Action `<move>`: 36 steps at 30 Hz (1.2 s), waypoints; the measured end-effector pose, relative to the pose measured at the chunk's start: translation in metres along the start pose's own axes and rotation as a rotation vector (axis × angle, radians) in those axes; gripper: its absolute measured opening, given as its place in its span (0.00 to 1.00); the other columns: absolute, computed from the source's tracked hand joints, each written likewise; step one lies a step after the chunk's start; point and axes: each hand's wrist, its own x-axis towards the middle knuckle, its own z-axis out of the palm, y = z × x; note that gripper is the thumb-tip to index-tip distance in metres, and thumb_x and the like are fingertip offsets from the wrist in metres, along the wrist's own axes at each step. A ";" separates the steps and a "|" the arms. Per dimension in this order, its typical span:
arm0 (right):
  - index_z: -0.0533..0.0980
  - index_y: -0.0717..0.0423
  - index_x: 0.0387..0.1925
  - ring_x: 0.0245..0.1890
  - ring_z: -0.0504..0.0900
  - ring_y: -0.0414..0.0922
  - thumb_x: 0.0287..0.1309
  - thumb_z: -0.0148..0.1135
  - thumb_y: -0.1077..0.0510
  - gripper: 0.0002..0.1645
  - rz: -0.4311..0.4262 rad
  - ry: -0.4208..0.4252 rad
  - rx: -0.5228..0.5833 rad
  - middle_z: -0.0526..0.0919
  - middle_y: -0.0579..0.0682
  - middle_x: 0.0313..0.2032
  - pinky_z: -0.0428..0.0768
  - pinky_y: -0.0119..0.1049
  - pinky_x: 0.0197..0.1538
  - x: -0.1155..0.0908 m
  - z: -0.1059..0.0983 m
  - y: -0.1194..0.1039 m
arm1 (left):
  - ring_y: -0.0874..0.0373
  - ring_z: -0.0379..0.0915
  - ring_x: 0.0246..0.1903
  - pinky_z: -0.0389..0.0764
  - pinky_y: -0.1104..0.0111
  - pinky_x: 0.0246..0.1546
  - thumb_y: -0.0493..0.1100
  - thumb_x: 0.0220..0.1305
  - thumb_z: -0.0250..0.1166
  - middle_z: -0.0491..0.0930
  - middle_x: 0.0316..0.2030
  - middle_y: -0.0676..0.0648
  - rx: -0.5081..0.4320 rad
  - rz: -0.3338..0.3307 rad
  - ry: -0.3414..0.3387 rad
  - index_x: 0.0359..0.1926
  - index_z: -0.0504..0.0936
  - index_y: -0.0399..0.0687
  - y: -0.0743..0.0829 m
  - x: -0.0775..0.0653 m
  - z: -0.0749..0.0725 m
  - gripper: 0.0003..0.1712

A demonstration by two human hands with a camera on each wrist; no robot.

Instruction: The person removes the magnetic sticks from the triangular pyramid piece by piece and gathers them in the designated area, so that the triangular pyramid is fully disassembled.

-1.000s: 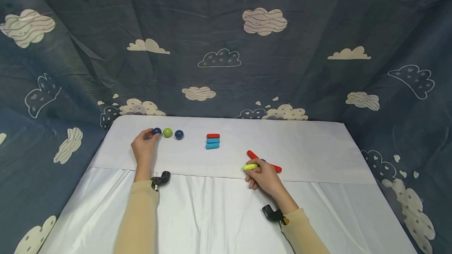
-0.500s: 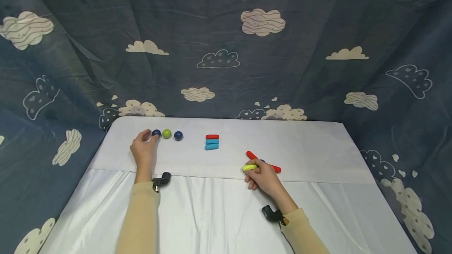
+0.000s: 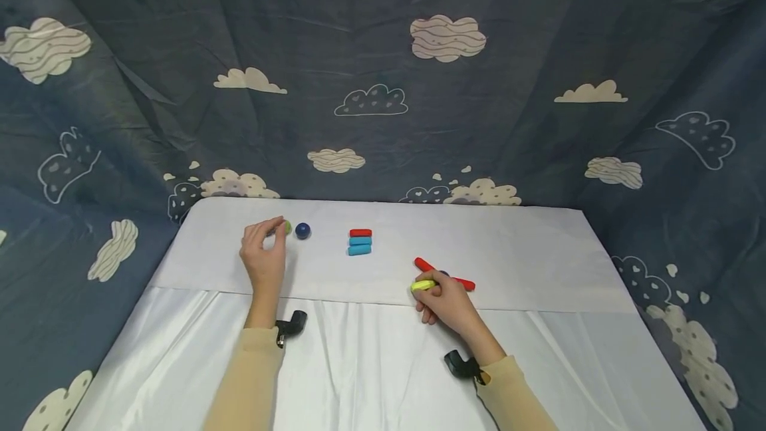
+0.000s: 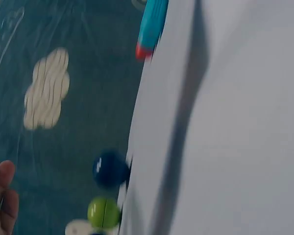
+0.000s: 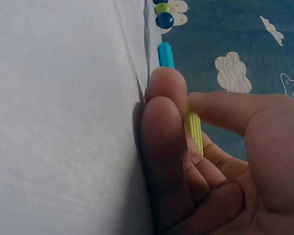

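In the head view my left hand (image 3: 263,255) is raised over the left side of the white table, with nothing visible between its fingers. Behind its fingertips a green ball (image 3: 288,227) is partly covered, and the leftmost blue ball is nearly hidden. Another blue ball (image 3: 302,231) lies just to their right. The left wrist view shows the green ball (image 4: 104,213) and blue ball (image 4: 110,169) apart from that hand. My right hand (image 3: 445,301) pinches a ribbed yellow stick (image 3: 423,285) between thumb and fingers. Close behind it lies a red stick (image 3: 425,265), partly covered by the hand.
A short red stick (image 3: 360,233) and two light blue sticks (image 3: 360,251) lie side by side mid-table. A dark blue round thing (image 3: 445,273) peeks out beside the right hand. Cloud-printed dark cloth (image 3: 371,132) hangs behind the table.
My left hand has left the leftmost blue ball and shifted right, in front of the green one. The right hand stays nearly still with the yellow stick.
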 end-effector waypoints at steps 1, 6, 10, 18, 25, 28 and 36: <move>0.79 0.55 0.56 0.15 0.82 0.45 0.68 0.70 0.57 0.18 -0.001 0.004 -0.006 0.85 0.50 0.23 0.82 0.32 0.25 0.000 0.000 0.000 | 0.48 0.79 0.41 0.68 0.71 0.53 0.34 0.64 0.76 0.91 0.39 0.38 -0.021 0.039 -0.039 0.43 0.92 0.38 0.003 -0.004 0.006 0.07; 0.80 0.53 0.54 0.14 0.79 0.44 0.69 0.69 0.55 0.15 -0.008 0.014 -0.038 0.84 0.49 0.22 0.80 0.32 0.24 -0.003 0.000 -0.004 | 0.47 0.83 0.39 0.76 0.63 0.53 0.34 0.62 0.77 0.92 0.39 0.42 -0.081 0.119 -0.296 0.44 0.91 0.40 0.024 -0.028 0.032 0.09; 0.81 0.52 0.52 0.14 0.77 0.44 0.69 0.69 0.54 0.13 -0.009 0.007 -0.061 0.83 0.49 0.21 0.79 0.32 0.24 -0.004 0.000 -0.006 | 0.50 0.85 0.40 0.81 0.56 0.51 0.35 0.61 0.78 0.92 0.42 0.46 -0.078 0.100 -0.541 0.46 0.91 0.41 0.038 -0.048 0.050 0.12; 0.82 0.48 0.47 0.13 0.73 0.43 0.71 0.67 0.52 0.08 -0.070 -0.027 -0.189 0.79 0.46 0.18 0.73 0.33 0.23 -0.006 0.002 -0.010 | 0.55 0.84 0.50 0.84 0.59 0.56 0.43 0.67 0.75 0.88 0.52 0.50 0.032 -0.025 -0.963 0.58 0.88 0.49 0.062 -0.082 0.074 0.19; 0.85 0.44 0.46 0.18 0.70 0.41 0.69 0.69 0.49 0.08 -0.153 -0.048 -0.339 0.75 0.42 0.18 0.64 0.32 0.25 -0.008 0.005 -0.011 | 0.56 0.80 0.49 0.80 0.58 0.55 0.45 0.68 0.75 0.88 0.48 0.52 0.151 0.036 -1.064 0.56 0.88 0.53 0.071 -0.095 0.081 0.17; 0.85 0.43 0.46 0.20 0.70 0.41 0.69 0.69 0.48 0.08 -0.176 -0.064 -0.353 0.73 0.42 0.19 0.63 0.32 0.26 -0.009 0.004 -0.011 | 0.57 0.80 0.47 0.79 0.59 0.54 0.45 0.68 0.75 0.89 0.46 0.52 0.175 0.060 -1.057 0.51 0.90 0.53 0.071 -0.096 0.081 0.12; 0.79 0.49 0.53 0.17 0.59 0.38 0.70 0.69 0.53 0.13 -0.148 0.021 -0.114 0.62 0.41 0.16 0.58 0.29 0.25 -0.001 -0.004 -0.002 | 0.60 0.77 0.41 0.76 0.64 0.48 0.46 0.64 0.77 0.89 0.42 0.53 0.156 0.016 -1.064 0.46 0.92 0.53 0.070 -0.096 0.081 0.10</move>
